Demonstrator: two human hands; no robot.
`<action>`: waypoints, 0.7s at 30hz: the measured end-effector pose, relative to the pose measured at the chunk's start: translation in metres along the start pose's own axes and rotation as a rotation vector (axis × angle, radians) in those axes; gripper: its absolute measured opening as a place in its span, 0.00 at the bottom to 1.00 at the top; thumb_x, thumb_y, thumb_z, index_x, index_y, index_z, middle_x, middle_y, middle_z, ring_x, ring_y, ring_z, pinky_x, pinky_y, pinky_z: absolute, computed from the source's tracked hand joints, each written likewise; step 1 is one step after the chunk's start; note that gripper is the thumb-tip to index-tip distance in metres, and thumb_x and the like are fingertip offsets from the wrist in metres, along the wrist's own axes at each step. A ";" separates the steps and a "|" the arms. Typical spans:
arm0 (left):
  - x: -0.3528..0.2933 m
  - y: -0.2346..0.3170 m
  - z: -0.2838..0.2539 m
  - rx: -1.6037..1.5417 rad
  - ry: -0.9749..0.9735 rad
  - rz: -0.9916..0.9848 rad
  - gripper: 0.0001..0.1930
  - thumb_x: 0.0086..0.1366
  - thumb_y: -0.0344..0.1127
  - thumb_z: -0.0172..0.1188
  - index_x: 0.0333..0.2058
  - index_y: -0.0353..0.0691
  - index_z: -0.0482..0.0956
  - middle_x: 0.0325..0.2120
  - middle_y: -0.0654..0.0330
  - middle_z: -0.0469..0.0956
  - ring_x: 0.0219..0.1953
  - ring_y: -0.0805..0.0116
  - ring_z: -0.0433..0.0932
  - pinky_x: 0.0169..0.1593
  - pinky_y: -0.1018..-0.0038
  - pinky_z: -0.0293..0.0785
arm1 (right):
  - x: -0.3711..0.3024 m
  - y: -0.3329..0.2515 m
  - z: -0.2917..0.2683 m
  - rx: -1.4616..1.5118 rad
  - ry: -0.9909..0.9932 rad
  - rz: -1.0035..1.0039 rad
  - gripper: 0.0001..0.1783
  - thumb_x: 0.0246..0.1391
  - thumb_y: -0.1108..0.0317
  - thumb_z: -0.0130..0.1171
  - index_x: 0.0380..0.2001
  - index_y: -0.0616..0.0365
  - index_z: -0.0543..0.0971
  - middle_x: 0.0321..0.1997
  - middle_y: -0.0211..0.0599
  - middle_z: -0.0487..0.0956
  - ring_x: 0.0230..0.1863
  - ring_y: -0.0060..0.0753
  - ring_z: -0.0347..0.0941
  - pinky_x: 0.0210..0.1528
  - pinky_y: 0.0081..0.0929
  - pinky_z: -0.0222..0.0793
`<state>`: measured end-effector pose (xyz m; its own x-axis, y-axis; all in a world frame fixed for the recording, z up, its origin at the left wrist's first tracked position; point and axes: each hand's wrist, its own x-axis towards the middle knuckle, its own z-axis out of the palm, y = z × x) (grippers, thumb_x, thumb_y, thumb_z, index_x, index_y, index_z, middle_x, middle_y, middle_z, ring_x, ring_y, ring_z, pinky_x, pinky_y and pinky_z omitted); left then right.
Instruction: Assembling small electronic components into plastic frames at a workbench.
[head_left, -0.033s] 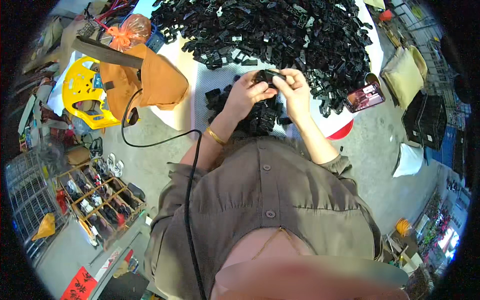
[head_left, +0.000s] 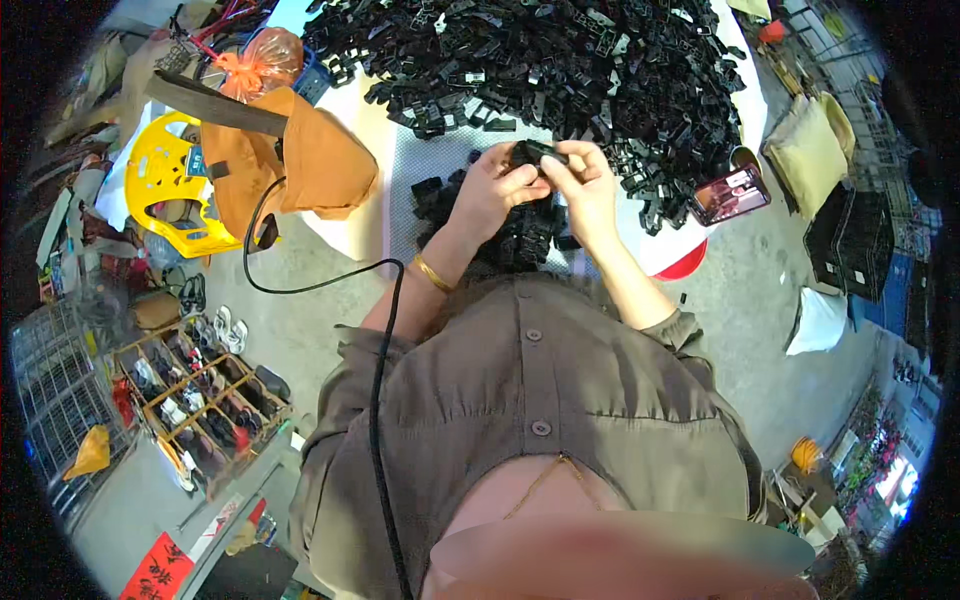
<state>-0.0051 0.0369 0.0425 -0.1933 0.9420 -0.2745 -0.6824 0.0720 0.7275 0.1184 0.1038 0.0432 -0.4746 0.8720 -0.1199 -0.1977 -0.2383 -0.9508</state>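
At upper centre, the left hand (head_left: 488,195) and right hand (head_left: 592,190), both curled closed, pinch a black part (head_left: 537,152) between them, probably so each steadies an end. A smaller heap (head_left: 526,240) lies just below, seemingly for easy reach; a large pile (head_left: 560,70) spreads above.

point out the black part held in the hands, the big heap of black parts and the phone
Held black part (head_left: 537,153): head view, on its visible middle
Heap of black parts (head_left: 550,70): head view, middle of the heap
Phone (head_left: 731,196): head view, on its screen
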 end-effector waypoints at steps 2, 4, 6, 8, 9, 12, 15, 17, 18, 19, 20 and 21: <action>-0.002 0.000 -0.004 -0.010 0.103 -0.010 0.14 0.55 0.22 0.57 0.41 0.36 0.67 0.32 0.61 0.73 0.34 0.71 0.76 0.36 0.77 0.78 | -0.009 -0.006 0.008 -0.132 0.010 -0.001 0.10 0.49 0.76 0.57 0.38 0.62 0.73 0.34 0.32 0.77 0.35 0.18 0.71 0.37 0.15 0.67; -0.006 0.003 -0.003 0.038 0.134 -0.016 0.15 0.55 0.23 0.58 0.41 0.36 0.67 0.32 0.61 0.73 0.34 0.72 0.76 0.36 0.78 0.77 | -0.012 -0.002 0.007 -0.210 0.006 -0.002 0.11 0.50 0.75 0.56 0.39 0.63 0.74 0.35 0.32 0.77 0.35 0.17 0.71 0.37 0.14 0.67; -0.006 0.002 -0.004 0.086 0.163 -0.024 0.15 0.54 0.23 0.59 0.40 0.36 0.68 0.32 0.62 0.73 0.34 0.73 0.75 0.36 0.78 0.76 | -0.012 0.011 -0.001 -0.371 -0.029 -0.272 0.12 0.49 0.75 0.56 0.40 0.63 0.75 0.37 0.33 0.77 0.35 0.18 0.71 0.38 0.16 0.67; -0.006 -0.002 -0.007 0.226 0.165 0.132 0.13 0.53 0.25 0.61 0.38 0.35 0.71 0.32 0.63 0.74 0.33 0.75 0.75 0.38 0.79 0.73 | -0.013 0.007 0.000 -0.457 -0.027 -0.317 0.14 0.46 0.74 0.59 0.39 0.61 0.76 0.37 0.36 0.77 0.36 0.24 0.73 0.38 0.19 0.68; -0.008 -0.003 -0.007 0.226 0.166 0.133 0.13 0.53 0.25 0.61 0.38 0.35 0.71 0.32 0.63 0.74 0.33 0.75 0.75 0.38 0.79 0.73 | -0.014 0.006 0.001 -0.544 -0.024 -0.362 0.15 0.43 0.72 0.61 0.38 0.59 0.76 0.37 0.39 0.78 0.36 0.29 0.74 0.38 0.22 0.69; -0.015 0.001 0.004 0.409 0.192 0.168 0.12 0.54 0.25 0.61 0.38 0.33 0.74 0.32 0.63 0.76 0.33 0.77 0.74 0.39 0.80 0.71 | -0.019 0.013 0.003 -0.488 0.045 -0.323 0.16 0.44 0.75 0.60 0.40 0.62 0.76 0.42 0.38 0.76 0.37 0.25 0.74 0.40 0.21 0.68; -0.022 0.001 0.008 0.334 0.234 0.143 0.12 0.55 0.26 0.59 0.40 0.32 0.74 0.32 0.63 0.76 0.33 0.78 0.73 0.38 0.81 0.71 | -0.021 0.009 0.001 -0.859 -0.007 -0.555 0.19 0.42 0.75 0.62 0.41 0.61 0.75 0.44 0.41 0.76 0.40 0.34 0.74 0.41 0.25 0.68; -0.022 -0.007 0.007 0.462 0.324 0.156 0.14 0.57 0.27 0.58 0.42 0.32 0.73 0.32 0.63 0.76 0.33 0.78 0.73 0.39 0.82 0.71 | -0.022 0.010 0.002 -0.897 -0.025 -0.602 0.19 0.41 0.75 0.63 0.41 0.61 0.75 0.45 0.43 0.75 0.41 0.37 0.74 0.42 0.27 0.68; -0.022 -0.009 0.004 0.463 0.323 0.155 0.14 0.57 0.27 0.58 0.42 0.32 0.73 0.32 0.63 0.76 0.33 0.78 0.73 0.39 0.82 0.71 | -0.023 0.010 0.003 -0.936 -0.044 -0.648 0.20 0.40 0.74 0.63 0.41 0.60 0.75 0.45 0.44 0.75 0.42 0.41 0.73 0.42 0.29 0.68; -0.022 -0.009 0.001 0.374 0.308 0.112 0.14 0.57 0.28 0.57 0.42 0.31 0.73 0.32 0.62 0.76 0.33 0.77 0.73 0.38 0.82 0.70 | -0.026 0.010 0.004 -0.938 -0.041 -0.647 0.20 0.40 0.74 0.63 0.41 0.60 0.75 0.45 0.44 0.75 0.42 0.41 0.73 0.42 0.29 0.68; -0.022 -0.008 -0.001 0.285 0.293 0.068 0.14 0.58 0.28 0.57 0.43 0.30 0.73 0.32 0.62 0.76 0.33 0.77 0.73 0.38 0.82 0.70 | -0.028 0.009 0.005 -0.904 -0.059 -0.625 0.19 0.40 0.75 0.63 0.41 0.60 0.75 0.45 0.43 0.75 0.42 0.41 0.73 0.42 0.30 0.68; -0.022 -0.006 -0.002 0.285 0.289 0.065 0.14 0.58 0.28 0.57 0.43 0.30 0.73 0.32 0.62 0.76 0.33 0.77 0.73 0.38 0.82 0.70 | -0.030 0.008 0.005 -0.871 -0.076 -0.602 0.19 0.41 0.75 0.62 0.40 0.59 0.75 0.44 0.43 0.75 0.43 0.41 0.72 0.42 0.31 0.68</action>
<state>0.0015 0.0148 0.0433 -0.4477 0.8193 -0.3582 -0.4476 0.1415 0.8830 0.1265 0.0735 0.0408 -0.5613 0.7083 0.4282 0.2508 0.6386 -0.7275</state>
